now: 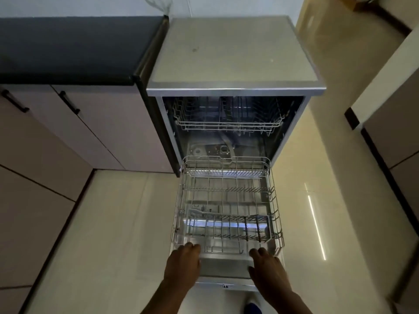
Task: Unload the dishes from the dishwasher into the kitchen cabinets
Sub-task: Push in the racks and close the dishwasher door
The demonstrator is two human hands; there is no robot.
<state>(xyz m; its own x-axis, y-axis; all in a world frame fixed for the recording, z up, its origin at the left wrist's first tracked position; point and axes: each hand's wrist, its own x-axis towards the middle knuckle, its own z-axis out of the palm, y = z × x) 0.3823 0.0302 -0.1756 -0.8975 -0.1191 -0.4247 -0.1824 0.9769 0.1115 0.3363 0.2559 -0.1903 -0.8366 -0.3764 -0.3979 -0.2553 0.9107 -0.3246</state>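
Observation:
The dishwasher (235, 64) stands open with its door (224, 268) folded down flat. The lower wire rack (274, 200) is pulled out over the door and holds no dishes that I can see. The upper rack (226, 123) sits inside the tub and also looks bare. My left hand (183, 264) has its fingers curled on the front left edge of the lower rack. My right hand (267, 266) rests with bent fingers at the front right of the same rack.
Beige base cabinets (74, 137) with black handles run along the left under a dark countertop (68, 46). More cabinet fronts (390, 132) stand at the right. Glossy cream floor tiles (113, 234) lie on both sides of the door. A blue shoe tip (252, 308) shows below.

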